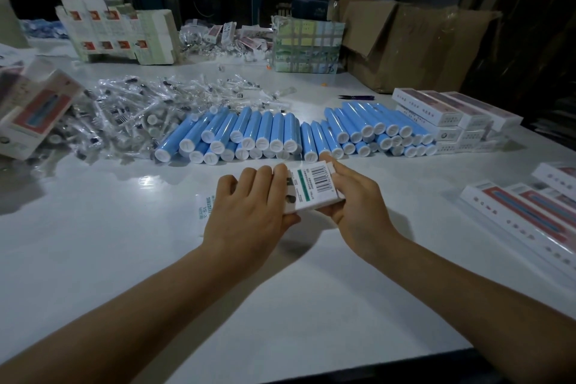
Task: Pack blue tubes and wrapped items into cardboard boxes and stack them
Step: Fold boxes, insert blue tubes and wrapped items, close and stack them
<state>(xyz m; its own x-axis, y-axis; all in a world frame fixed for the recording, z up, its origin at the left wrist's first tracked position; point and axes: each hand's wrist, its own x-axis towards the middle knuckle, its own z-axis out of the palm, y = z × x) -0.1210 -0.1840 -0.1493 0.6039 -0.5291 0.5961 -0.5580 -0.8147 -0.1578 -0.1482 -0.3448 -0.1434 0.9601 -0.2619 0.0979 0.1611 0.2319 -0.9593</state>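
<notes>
Spanning the white table [124, 259], blue tubes [268, 134] and wrapped items [131, 109] are heaped beyond one small box [313, 190], which is gripped from both sides by the left hand [249, 209] and right hand [358, 203]; closing appears underway, stacking presumably required next.

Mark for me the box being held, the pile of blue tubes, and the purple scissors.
box [314, 188], head view, on the barcode face between both hands.
blue tubes [268, 131], head view, on the blue side of a tube in the left cluster.
purple scissors [357, 97], head view, on the handles.
</notes>
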